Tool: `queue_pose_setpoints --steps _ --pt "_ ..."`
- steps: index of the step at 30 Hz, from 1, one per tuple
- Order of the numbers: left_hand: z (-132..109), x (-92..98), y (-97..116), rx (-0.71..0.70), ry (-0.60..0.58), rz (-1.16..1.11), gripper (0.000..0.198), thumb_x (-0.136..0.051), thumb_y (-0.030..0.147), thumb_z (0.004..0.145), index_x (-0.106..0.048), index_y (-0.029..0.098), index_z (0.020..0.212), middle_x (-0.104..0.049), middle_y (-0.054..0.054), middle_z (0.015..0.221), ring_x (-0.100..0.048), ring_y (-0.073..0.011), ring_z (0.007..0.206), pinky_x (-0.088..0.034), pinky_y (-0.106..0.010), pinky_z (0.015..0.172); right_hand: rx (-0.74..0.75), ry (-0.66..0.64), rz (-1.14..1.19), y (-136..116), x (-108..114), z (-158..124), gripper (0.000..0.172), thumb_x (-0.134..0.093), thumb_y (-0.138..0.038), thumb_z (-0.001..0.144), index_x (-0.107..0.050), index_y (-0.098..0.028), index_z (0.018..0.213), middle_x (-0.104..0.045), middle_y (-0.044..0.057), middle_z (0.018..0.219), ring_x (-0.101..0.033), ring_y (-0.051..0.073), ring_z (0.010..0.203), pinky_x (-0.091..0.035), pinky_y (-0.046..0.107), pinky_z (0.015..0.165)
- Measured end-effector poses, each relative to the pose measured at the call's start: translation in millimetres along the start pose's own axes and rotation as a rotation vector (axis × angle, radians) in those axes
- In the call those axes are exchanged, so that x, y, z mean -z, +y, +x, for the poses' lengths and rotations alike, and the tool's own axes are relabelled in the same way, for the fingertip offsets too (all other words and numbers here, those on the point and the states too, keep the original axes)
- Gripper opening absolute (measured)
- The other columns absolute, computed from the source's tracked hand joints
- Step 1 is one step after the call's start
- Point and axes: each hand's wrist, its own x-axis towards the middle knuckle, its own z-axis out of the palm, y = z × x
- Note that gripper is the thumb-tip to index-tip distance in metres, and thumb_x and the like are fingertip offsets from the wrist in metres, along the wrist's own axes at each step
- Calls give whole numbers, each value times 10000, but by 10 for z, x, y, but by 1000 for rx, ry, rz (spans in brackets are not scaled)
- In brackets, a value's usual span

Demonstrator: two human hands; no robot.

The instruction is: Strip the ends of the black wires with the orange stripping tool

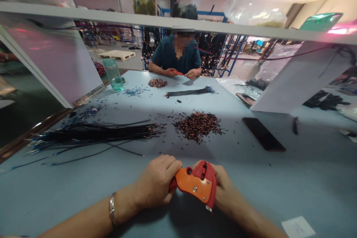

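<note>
My left hand [157,180] is closed around the handles of an orange and red wire stripper [195,187], held low over the near part of the table. Its head points to the right and faces me. Behind that head is my right hand [224,189], its fingers curled and mostly hidden; what they pinch does not show. Beyond the tool lies a heap of short black pieces with copper-coloured ends [198,124]. A thick bundle of black wires [103,132] stretches across the left side, with blue tips at its left end.
A dark phone [263,134] lies on the right. Across the table a person [175,54] holds a red tool. Near them are a smaller heap [157,83], a wire bundle [192,91] and a green bottle [113,75]. A white shelf [178,22] spans overhead.
</note>
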Motion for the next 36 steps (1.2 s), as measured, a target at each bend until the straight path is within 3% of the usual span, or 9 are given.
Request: queue_pose_setpoints --steps 6,25,36 --pt "-14 -9 6 -2 16 33 200 -462 116 667 -421 223 831 -532 -14 676 -460 -178 582 -324 -294 537 -41 -5 37 -75 -13 -2 195 -640 -283 743 -502 -183 648 -466 -41 616 -389 109 591 -361 227 561" --pt "-15 -2 5 -22 30 50 143 -448 125 691 -422 224 791 -538 -8 643 -472 -165 555 -325 -291 506 -51 -12 24 -141 -9 8 167 -615 -275 714 -511 -182 623 -467 -51 563 -370 92 535 -346 215 517" --pt "-57 -27 -18 -45 10 56 135 -430 114 719 -401 229 784 -529 8 615 -453 -147 511 -302 -273 469 -106 -7 83 -200 -27 6 181 -654 -286 669 -516 -197 594 -556 -45 518 -470 98 490 -382 202 465"
